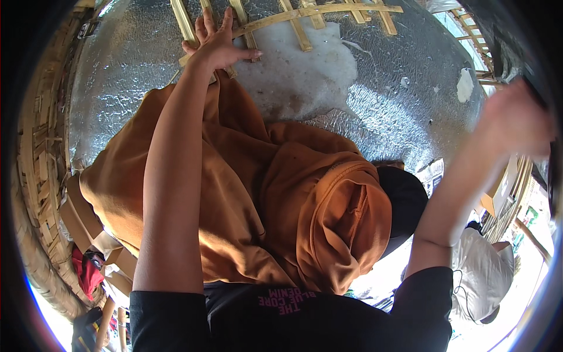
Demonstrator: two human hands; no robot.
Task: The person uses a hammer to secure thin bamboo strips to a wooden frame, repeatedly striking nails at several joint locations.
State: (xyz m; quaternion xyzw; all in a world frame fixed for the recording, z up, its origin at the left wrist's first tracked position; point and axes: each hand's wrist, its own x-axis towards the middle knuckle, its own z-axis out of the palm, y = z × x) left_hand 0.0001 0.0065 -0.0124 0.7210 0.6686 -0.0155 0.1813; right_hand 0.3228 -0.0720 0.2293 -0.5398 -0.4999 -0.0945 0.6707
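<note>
My left hand (218,44) is stretched out at the far side with its fingers spread, lying over pale wooden slats (243,23) at the upper end of a brown garment. Nothing shows in its grasp. The brown garment (234,176), with a bunched part like a hood nearest me, lies in loose folds on a silver foil-like surface (404,70). My right hand (516,120) is raised at the far right, away from the garment and smeared by motion. A dark shape borders it; I cannot make out whether the hand holds that.
A curved wooden strip (316,12) crosses the slats. Woven bamboo walling (44,135) bounds the left side. Cardboard (82,217) and a red cloth (87,273) are at lower left. A pale sack-like bundle (481,270) is at lower right, a black rounded thing (404,196) beside the garment.
</note>
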